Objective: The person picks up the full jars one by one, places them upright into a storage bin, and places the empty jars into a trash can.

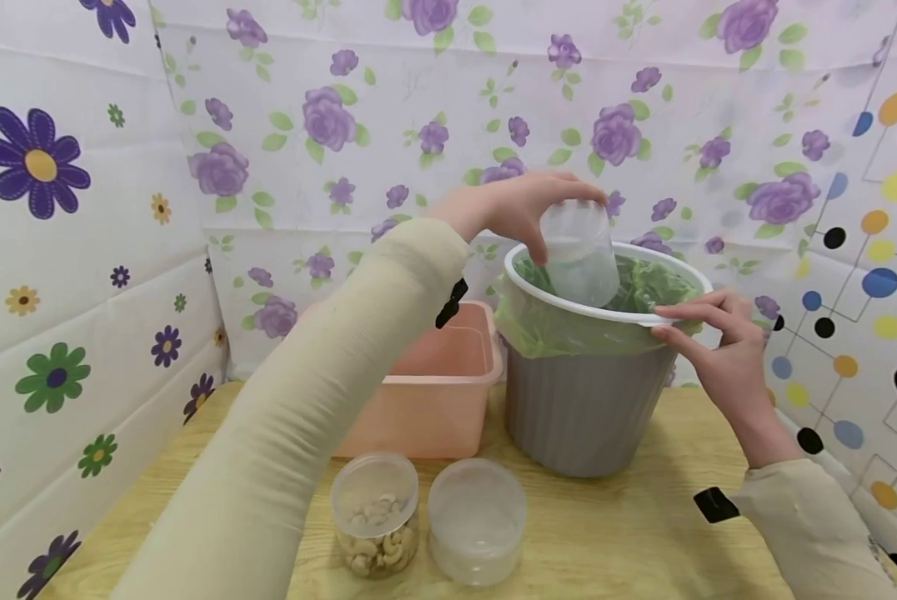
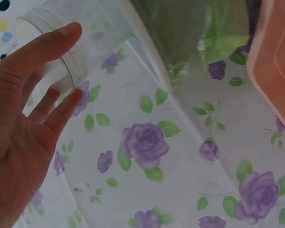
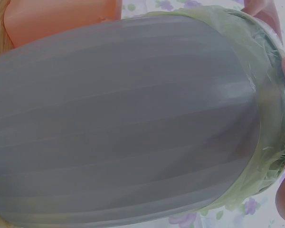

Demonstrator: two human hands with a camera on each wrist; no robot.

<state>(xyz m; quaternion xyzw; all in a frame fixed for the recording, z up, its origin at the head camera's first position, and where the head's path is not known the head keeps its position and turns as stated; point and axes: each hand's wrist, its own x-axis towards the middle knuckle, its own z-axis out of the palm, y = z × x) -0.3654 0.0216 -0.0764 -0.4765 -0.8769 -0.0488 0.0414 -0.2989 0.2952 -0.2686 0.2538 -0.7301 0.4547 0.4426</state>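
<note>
The clear container (image 1: 582,258) is hanging just under the left hand (image 1: 529,208), which is gripping it over the mouth of the bin (image 1: 579,408) — tipping or dropping it in, seemingly. Rightward, the right hand (image 1: 722,337) is pinching the rim (image 1: 594,312) — the next move is calling for careful aim, I'd judge.

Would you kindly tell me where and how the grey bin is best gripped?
Probably grip the grey bin by its white rim, coming from the right, where the right hand pinches it: its wall narrows downward, and the pink tub stands close on the left.
</note>
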